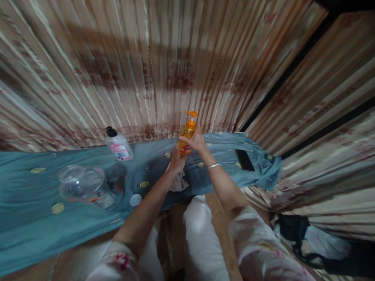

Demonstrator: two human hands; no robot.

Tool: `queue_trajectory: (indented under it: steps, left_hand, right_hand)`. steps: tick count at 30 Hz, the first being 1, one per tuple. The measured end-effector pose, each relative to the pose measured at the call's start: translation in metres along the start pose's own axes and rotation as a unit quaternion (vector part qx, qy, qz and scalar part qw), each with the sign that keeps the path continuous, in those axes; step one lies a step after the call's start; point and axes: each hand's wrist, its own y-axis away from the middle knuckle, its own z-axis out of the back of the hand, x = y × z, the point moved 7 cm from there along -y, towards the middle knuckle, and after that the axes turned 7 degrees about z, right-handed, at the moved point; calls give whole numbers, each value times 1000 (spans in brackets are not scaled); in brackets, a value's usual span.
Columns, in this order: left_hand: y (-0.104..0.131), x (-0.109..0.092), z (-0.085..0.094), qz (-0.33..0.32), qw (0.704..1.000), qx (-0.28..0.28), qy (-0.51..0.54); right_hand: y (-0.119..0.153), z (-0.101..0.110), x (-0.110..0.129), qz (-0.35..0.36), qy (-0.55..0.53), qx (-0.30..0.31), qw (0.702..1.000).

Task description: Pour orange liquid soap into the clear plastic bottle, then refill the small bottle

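An orange pump bottle (187, 132) with amber liquid stands tilted a little between my two hands, over the blue cloth. My left hand (177, 159) is wrapped round its lower part. Higher up, my right hand (197, 141) grips the bottle's side, the thumb lying across the front below the pump head. Part of the label shows between the hands. Under my left wrist lies a crumpled pale cloth (179, 182), partly hidden by the forearm.
On the blue bedcover (146, 171) to the left are a clear bottle with a black cap (119, 145), a big transparent jar (90, 185) on its side and a small white cap (135, 200). A black phone (245, 160) lies right. Pleated curtains (164, 78) hang behind.
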Motion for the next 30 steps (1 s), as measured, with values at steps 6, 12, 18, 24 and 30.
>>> queue_trajectory:
  steps: [6,12,18,24,30]
  left_hand:
    - [63,-3,18,43,998,12,-45]
    - [120,-2,47,65,998,-8,-10]
    - [159,0,77,103,994,-31,-24]
    - [186,1,107,108,991,-68,-49]
    - [200,7,138,93,990,-81,-64]
  right_hand:
    - [6,1,5,-4,-19,-37,999]
    - [38,5,13,2,-35,-52,998]
    - [116,-21,33,4,-50,-13,999]
    - [186,-61,67,15,-64,59,996]
    - [215,-80,95,30,-77,96,992]
